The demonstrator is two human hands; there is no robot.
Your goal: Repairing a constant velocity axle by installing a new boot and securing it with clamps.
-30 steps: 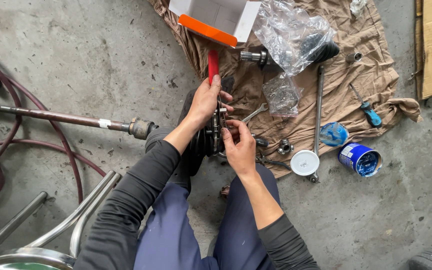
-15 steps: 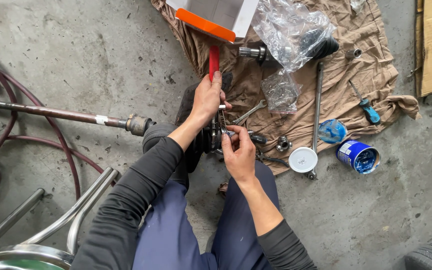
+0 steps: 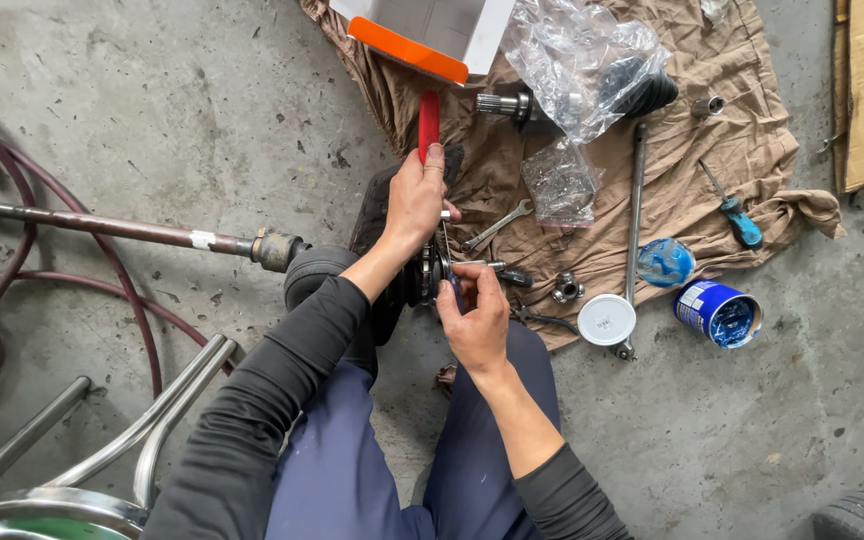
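Note:
My left hand (image 3: 414,200) is closed around a red-handled tool (image 3: 429,122), whose shaft points down into a dark round metal joint (image 3: 418,278) resting between my knees. My right hand (image 3: 474,322) is just right of the joint and pinches a slim metal tool (image 3: 482,266) against its face. The two hands are nearly touching over the joint. What the tool tips touch is hidden by my fingers.
A brown cloth (image 3: 752,140) holds a wrench (image 3: 497,225), a long bar (image 3: 636,215), a blue-handled screwdriver (image 3: 737,215), plastic bags (image 3: 577,60) and a splined shaft. A blue tin (image 3: 718,313) and white lid (image 3: 607,320) sit at its edge. On the left lie a long axle shaft (image 3: 112,228) and hoses.
My right hand has drawn slightly nearer to me at the joint. My left hand stays on the red handle. The view has shifted a little.

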